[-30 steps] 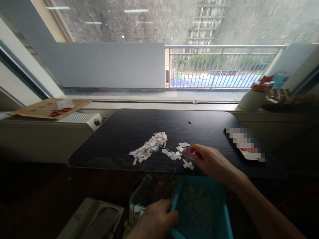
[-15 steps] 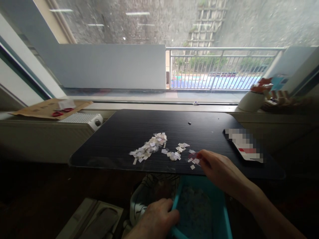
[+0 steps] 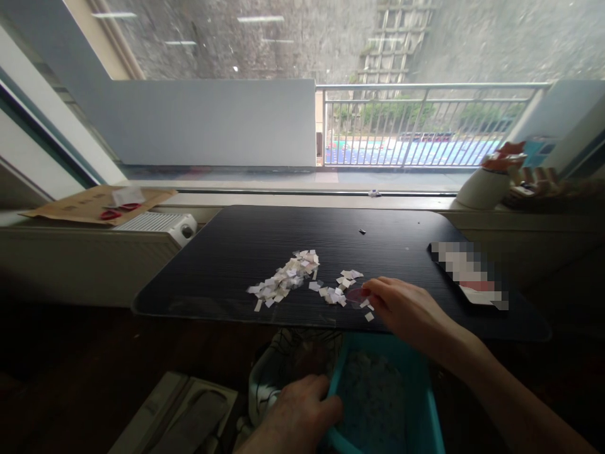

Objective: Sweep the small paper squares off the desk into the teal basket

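My left hand (image 3: 307, 403) is closed round the left rim of a teal bin (image 3: 429, 403), held below the table's front edge. Small scraps lie over the bin's bottom. Above the table's near edge, my right hand (image 3: 401, 306) pinches a thin, see-through pinkish piece (image 3: 355, 295), whose exact kind I cannot make out. Its tip is beside a small cluster of paper scraps (image 3: 333, 295). A few more scraps (image 3: 369, 316) lie under and near the right fingers. Further left on the table spreads a larger heap of white paper scraps (image 3: 286, 277).
The dark table (image 3: 198, 265) stands against the window sill. On its right side lies a blurred-out flat object (image 3: 472, 277). Red-handled scissors (image 3: 118, 211) rest on a brown paper envelope (image 3: 70, 205) at the left, by a radiator (image 3: 158, 224). A white vase-like pot (image 3: 482, 188) stands at right.
My right hand has moved slightly left with the pinkish piece, towards the small cluster of scraps. My left hand stays on the bin's rim.
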